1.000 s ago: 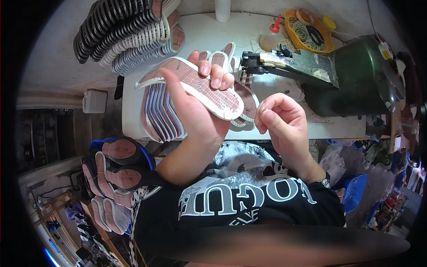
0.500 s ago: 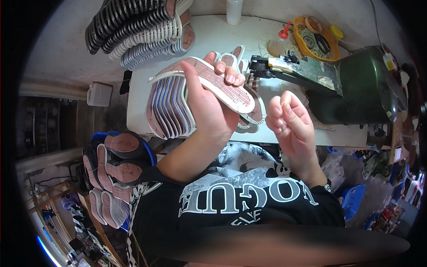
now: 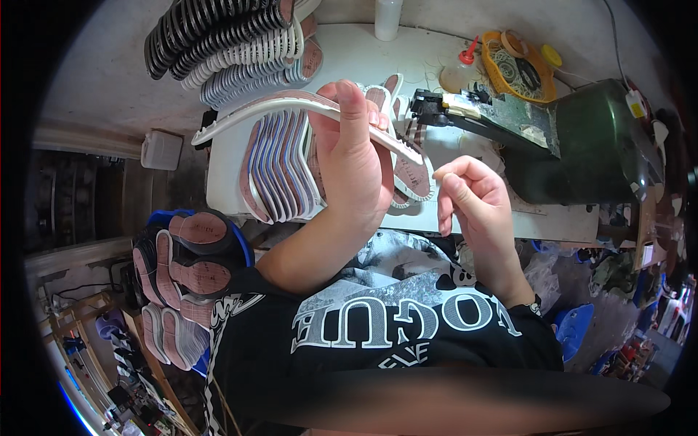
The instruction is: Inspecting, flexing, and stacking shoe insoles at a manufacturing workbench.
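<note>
My left hand [image 3: 352, 163] is wrapped round a curved shoe insole [image 3: 251, 108] with a pinkish top and white edging. The insole is tilted almost edge-on, its far end pointing left. Just right of its near tip is my right hand [image 3: 480, 200], thumb and forefinger drawn together; whatever may lie between them is too small to make out. Below the held insole stands a row of similar insoles [image 3: 282, 167] on the white table [image 3: 342, 54]. More white-edged insoles [image 3: 413, 174] lie behind my left hand, partly covered by it.
A dark green machine [image 3: 582, 145] reaches its narrow arm [image 3: 502, 120] towards my hands from the right. Behind are a red-tipped bottle [image 3: 456, 76] and an orange basket [image 3: 550, 86]. Stacked insoles [image 3: 218, 36] stand far left; a blue bin [image 3: 247, 251] of insoles is near left.
My left hand has turned the insole from showing its pink face to nearly edge-on, its far end swinging left. My right hand has tipped, its forefinger now reaching towards the insole's tip.
</note>
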`<action>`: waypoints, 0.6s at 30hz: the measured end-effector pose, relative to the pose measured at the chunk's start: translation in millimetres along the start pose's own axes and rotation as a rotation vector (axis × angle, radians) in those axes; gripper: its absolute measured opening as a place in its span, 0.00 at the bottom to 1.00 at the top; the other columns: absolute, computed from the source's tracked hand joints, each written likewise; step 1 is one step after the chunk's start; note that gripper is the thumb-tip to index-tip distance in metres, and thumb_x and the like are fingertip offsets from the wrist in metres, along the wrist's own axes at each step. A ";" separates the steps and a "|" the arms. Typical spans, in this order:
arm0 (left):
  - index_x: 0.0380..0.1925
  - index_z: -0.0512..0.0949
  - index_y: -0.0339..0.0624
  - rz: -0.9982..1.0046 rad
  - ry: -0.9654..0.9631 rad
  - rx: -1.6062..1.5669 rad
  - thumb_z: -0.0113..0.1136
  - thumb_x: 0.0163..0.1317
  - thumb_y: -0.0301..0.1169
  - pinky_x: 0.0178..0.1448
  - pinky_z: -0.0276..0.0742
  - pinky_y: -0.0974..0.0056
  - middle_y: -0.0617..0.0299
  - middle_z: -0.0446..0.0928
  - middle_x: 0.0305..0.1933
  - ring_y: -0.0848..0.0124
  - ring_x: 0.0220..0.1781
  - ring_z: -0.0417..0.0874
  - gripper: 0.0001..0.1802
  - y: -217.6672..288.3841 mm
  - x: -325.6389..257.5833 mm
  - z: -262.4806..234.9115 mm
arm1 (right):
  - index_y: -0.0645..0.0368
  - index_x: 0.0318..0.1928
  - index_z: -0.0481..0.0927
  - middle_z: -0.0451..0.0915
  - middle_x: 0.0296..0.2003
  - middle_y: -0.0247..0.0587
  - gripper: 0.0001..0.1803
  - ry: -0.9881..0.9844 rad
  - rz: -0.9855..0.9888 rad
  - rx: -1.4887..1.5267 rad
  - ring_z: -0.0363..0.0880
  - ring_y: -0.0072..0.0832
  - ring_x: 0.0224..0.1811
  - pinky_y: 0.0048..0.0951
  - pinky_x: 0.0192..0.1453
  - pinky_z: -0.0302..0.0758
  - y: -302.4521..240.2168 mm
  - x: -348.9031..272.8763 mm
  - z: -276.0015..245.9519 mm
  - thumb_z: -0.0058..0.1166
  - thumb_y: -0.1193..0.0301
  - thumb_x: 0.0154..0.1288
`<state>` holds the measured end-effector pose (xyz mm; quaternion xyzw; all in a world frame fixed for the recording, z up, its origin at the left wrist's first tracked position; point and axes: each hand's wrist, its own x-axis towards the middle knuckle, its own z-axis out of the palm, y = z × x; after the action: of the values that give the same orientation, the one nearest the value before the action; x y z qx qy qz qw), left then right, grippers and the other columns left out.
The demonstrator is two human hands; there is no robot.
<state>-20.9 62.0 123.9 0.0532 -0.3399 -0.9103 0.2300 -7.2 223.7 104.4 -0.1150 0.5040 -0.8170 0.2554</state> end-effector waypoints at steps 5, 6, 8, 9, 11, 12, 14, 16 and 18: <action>0.31 0.64 0.49 -0.027 0.027 0.038 0.59 0.62 0.48 0.39 0.67 0.70 0.70 0.63 0.28 0.77 0.31 0.66 0.19 -0.7 -4.4 0.4 | 0.62 0.40 0.75 0.76 0.23 0.33 0.14 0.109 -0.129 -0.149 0.75 0.18 0.26 0.16 0.29 0.69 -10.8 10.0 13.0 0.65 0.75 0.56; 0.31 0.64 0.49 -0.028 0.027 0.038 0.59 0.62 0.48 0.39 0.67 0.70 0.70 0.63 0.28 0.77 0.31 0.66 0.19 -1.9 -4.5 -1.5 | 0.62 0.40 0.75 0.76 0.23 0.33 0.14 0.110 -0.128 -0.149 0.75 0.18 0.26 0.16 0.29 0.69 -8.4 15.0 17.8 0.65 0.75 0.56; 0.33 0.65 0.49 -0.038 0.030 0.038 0.59 0.63 0.46 0.39 0.68 0.69 0.69 0.64 0.27 0.77 0.32 0.67 0.17 -4.0 -4.8 -5.6 | 0.61 0.45 0.75 0.78 0.26 0.31 0.21 0.165 -0.710 -0.806 0.76 0.22 0.37 0.21 0.37 0.70 -5.5 25.9 22.3 0.67 0.77 0.50; 0.33 0.65 0.49 -0.037 0.030 0.036 0.59 0.63 0.46 0.39 0.68 0.69 0.69 0.64 0.27 0.77 0.32 0.67 0.17 -3.8 -4.8 -4.9 | 0.59 0.49 0.74 0.79 0.29 0.32 0.27 0.185 -0.800 -0.866 0.76 0.28 0.41 0.27 0.43 0.69 -3.2 27.3 25.6 0.68 0.79 0.45; 0.35 0.66 0.49 -0.011 0.097 0.066 0.59 0.64 0.44 0.39 0.67 0.69 0.68 0.64 0.27 0.78 0.32 0.67 0.16 -3.6 -4.7 -2.3 | 0.58 0.49 0.74 0.79 0.31 0.33 0.27 0.205 -0.867 -0.942 0.76 0.29 0.40 0.28 0.44 0.68 6.0 34.0 24.8 0.67 0.80 0.45; 0.35 0.66 0.49 -0.010 0.100 0.065 0.59 0.64 0.44 0.39 0.67 0.69 0.68 0.64 0.27 0.78 0.32 0.67 0.16 -4.7 -4.6 -3.3 | 0.58 0.49 0.74 0.79 0.33 0.34 0.27 0.226 -0.932 -1.018 0.76 0.30 0.39 0.29 0.46 0.68 11.9 36.5 24.3 0.66 0.81 0.45; 0.39 0.66 0.48 0.068 0.112 0.089 0.58 0.65 0.43 0.38 0.66 0.70 0.68 0.64 0.27 0.78 0.32 0.67 0.15 -7.6 -3.6 -6.3 | 0.57 0.49 0.75 0.80 0.33 0.34 0.26 0.229 -0.944 -0.977 0.75 0.31 0.37 0.30 0.46 0.67 18.9 38.3 26.5 0.64 0.83 0.46; 0.39 0.66 0.48 0.072 0.137 0.104 0.57 0.66 0.43 0.38 0.66 0.70 0.68 0.64 0.27 0.78 0.32 0.67 0.14 -7.0 -5.8 -3.4 | 0.58 0.49 0.75 0.80 0.32 0.35 0.24 0.231 -1.011 -1.105 0.75 0.31 0.36 0.30 0.46 0.67 21.2 38.3 29.7 0.61 0.84 0.48; 0.40 0.66 0.48 0.082 0.161 0.119 0.57 0.66 0.42 0.38 0.66 0.71 0.68 0.64 0.27 0.78 0.32 0.67 0.14 -5.5 -4.3 -6.4 | 0.58 0.47 0.76 0.79 0.32 0.37 0.21 0.194 -0.979 -1.097 0.75 0.32 0.34 0.30 0.43 0.68 20.5 40.5 33.6 0.59 0.84 0.50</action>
<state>-17.5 63.9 115.2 0.1259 -0.3758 -0.8710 0.2903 -20.2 169.0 99.1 -0.3648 0.7513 -0.4746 -0.2779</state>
